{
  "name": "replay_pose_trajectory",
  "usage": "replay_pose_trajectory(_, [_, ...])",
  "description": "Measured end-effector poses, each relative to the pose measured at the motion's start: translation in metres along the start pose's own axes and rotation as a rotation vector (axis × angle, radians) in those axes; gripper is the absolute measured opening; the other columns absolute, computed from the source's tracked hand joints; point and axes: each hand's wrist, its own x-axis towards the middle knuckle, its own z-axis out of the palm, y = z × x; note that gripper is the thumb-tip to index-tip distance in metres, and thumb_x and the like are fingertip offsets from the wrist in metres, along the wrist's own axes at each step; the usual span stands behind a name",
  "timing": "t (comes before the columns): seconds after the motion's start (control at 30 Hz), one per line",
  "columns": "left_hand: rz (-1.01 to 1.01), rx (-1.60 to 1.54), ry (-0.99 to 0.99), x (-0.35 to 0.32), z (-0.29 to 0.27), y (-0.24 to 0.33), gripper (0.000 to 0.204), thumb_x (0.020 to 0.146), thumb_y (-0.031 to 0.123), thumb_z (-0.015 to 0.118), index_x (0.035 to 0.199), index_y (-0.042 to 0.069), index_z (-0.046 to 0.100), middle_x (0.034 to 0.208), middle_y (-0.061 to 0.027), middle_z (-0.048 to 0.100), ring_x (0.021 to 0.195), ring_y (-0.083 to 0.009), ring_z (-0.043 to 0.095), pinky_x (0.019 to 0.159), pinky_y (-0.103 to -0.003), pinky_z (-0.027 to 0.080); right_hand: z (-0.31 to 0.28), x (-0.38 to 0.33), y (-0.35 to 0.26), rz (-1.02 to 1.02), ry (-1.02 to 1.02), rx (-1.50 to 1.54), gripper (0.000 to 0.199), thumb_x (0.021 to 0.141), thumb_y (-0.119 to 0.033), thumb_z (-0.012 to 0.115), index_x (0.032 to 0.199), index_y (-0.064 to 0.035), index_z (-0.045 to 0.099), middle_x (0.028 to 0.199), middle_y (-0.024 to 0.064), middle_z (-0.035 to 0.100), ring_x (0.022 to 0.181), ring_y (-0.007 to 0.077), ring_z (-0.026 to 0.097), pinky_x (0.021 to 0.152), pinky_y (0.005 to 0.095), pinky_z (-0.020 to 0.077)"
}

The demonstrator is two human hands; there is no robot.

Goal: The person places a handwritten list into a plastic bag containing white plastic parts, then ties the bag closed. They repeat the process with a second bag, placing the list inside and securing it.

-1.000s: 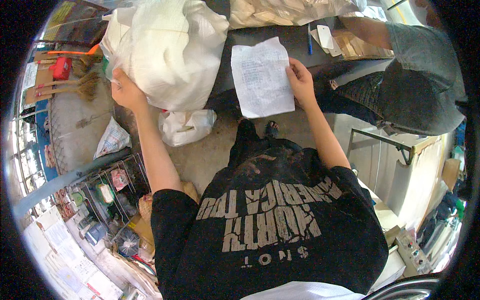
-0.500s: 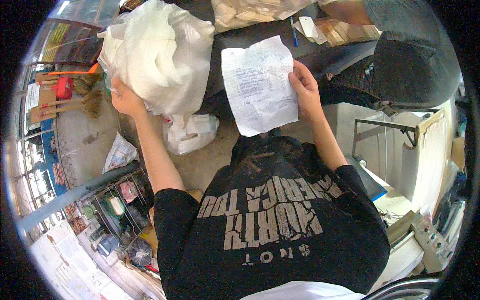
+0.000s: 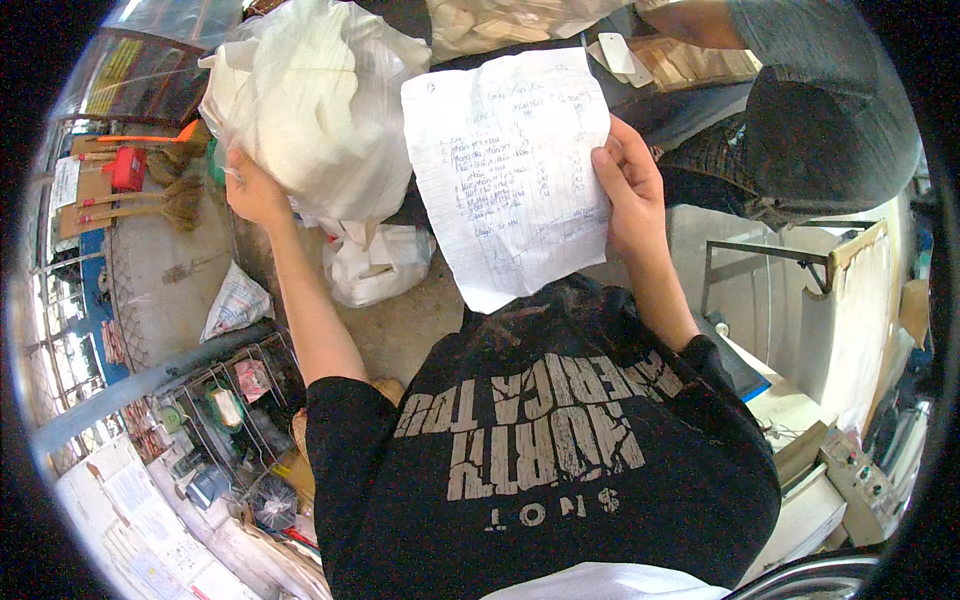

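My right hand [image 3: 627, 188] grips the right edge of a creased white sheet of lined paper [image 3: 510, 175] covered in handwriting, held up close in front of me. My left hand [image 3: 255, 190] holds a large bulging clear plastic bag [image 3: 315, 100] full of white material by its lower left side. The bag rests against the edge of a dark counter [image 3: 655, 112]. Below it on the floor lies a smaller white plastic bag [image 3: 375, 262].
Another person in a grey top [image 3: 815, 110] leans at the counter on the upper right, beside packets and a bag of pale pieces [image 3: 500, 20]. Brooms [image 3: 150, 205] lie at left, a wire rack of goods [image 3: 230, 420] at lower left, white furniture [image 3: 830, 300] at right.
The paper has come up closer to my face and looks larger. My left hand has lifted the big bag a little, and my view has shifted toward the counter.
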Motion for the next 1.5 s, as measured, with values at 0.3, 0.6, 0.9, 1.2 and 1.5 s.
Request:
replay_pose_trajectory(0.3, [-0.007,-0.002,-0.012,0.0,-0.001,-0.002,0.061,0.103,0.054,0.057,0.122,-0.001,0.074,0.114,-0.021,0.076,0.105,-0.0337,0.073,0.093,-0.042,0.052,0.001,-0.003,-0.004,0.0,-0.031,0.032,0.041,0.106,-0.005,0.057,0.146,0.0003,0.053,0.107,-0.001,0.068,0.094,0.0049,0.06,0.084,0.0207,0.0465])
replay_pose_trajectory(0.6, [-0.041,-0.07,-0.049,0.0,-0.003,0.001,0.061,0.103,0.054,0.058,0.123,-0.001,0.074,0.114,-0.0223,0.076,0.106,-0.0341,0.072,0.094,-0.042,0.052,0.009,0.001,-0.007,0.022,-0.012,0.02,0.041,0.106,-0.003,0.056,0.146,-0.0003,0.053,0.108,-0.0005,0.068,0.097,0.0053,0.061,0.086,0.0209,0.0469])
replay_pose_trajectory(0.9, [0.03,-0.049,-0.007,0.0,-0.002,0.001,0.06,0.102,0.052,0.059,0.12,-0.003,0.074,0.113,-0.0222,0.076,0.106,-0.0344,0.072,0.094,-0.042,0.053,0.01,0.006,-0.001,0.038,-0.019,0.047,0.04,0.106,-0.005,0.057,0.145,-0.0004,0.054,0.1,-0.004,0.063,0.089,0.0036,0.056,0.082,0.0197,0.0449])
replay_pose_trajectory(1.2, [-0.038,-0.068,0.025,-0.005,0.001,0.012,0.052,0.104,0.046,0.06,0.118,-0.003,0.075,0.11,-0.0188,0.077,0.099,-0.0283,0.072,0.09,-0.04,0.053,0.006,0.026,0.026,0.058,-0.029,0.011,0.038,0.106,-0.008,0.059,0.143,0.0002,0.055,0.108,0.0001,0.067,0.096,0.0056,0.058,0.086,0.022,0.0469])
replay_pose_trajectory(1.5, [-0.053,-0.043,-0.007,-0.006,-0.004,0.017,0.056,0.107,0.047,0.057,0.116,-0.005,0.074,0.105,-0.0187,0.077,0.093,-0.0256,0.072,0.085,-0.038,0.053,0.009,0.107,0.128,0.117,0.214,-0.582,0.04,0.098,-0.009,0.063,0.136,-0.0012,0.054,0.094,0.0129,0.07,0.083,0.0266,0.068,0.08,0.038,0.0541])
